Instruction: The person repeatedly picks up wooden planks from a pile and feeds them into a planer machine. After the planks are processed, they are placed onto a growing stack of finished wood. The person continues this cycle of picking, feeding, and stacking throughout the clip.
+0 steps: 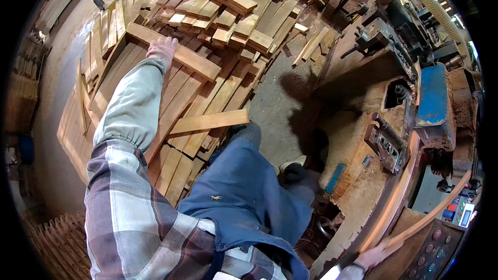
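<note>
My left hand (163,47), in a pale work glove, reaches far out and rests its fingers on a long light wooden plank (199,64) lying across the top of a big heap of planks (218,15). Whether the fingers wrap the plank's edge I cannot see. My right hand (374,255) is at the lower right, closed on the near end of a thin curved wooden strip (434,210) that runs up and right over the machine. A blue apron (244,192) hangs in front of me.
A woodworking machine (386,124) caked in sawdust stands at the right, with a blue part (432,96), a ribbed extraction hose (428,0) and a button panel (433,254). Bare concrete floor (277,109) lies between heap and machine. Slats stand stacked at the lower left (62,238).
</note>
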Tool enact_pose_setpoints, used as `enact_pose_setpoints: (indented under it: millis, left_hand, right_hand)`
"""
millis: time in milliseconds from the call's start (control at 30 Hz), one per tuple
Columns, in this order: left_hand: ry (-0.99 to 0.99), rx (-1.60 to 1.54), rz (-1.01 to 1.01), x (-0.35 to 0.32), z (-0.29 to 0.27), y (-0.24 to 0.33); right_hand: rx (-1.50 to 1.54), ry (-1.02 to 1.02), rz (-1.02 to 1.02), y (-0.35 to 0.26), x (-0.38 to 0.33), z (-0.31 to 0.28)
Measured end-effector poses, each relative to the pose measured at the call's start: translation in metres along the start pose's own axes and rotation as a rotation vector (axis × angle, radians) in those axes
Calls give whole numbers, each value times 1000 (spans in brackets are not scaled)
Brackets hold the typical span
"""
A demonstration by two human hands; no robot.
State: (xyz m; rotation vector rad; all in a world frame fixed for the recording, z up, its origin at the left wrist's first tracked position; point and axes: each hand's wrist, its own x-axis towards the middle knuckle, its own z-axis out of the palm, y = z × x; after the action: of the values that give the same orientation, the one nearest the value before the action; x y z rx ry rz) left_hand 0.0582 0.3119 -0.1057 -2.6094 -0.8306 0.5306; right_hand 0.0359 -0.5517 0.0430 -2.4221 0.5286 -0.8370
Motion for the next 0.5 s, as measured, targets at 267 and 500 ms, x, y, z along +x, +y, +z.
enact_pose_setpoints:
  millis: [267,500]
  left_hand:
    - [-64,60,63,37,1,-15]
    - [-251,-1,190,-37,6,-7]
  right_hand:
    - [-88,-247,-144,-12,27,39]
    - [-282,-457,20,-5,-130,-114]
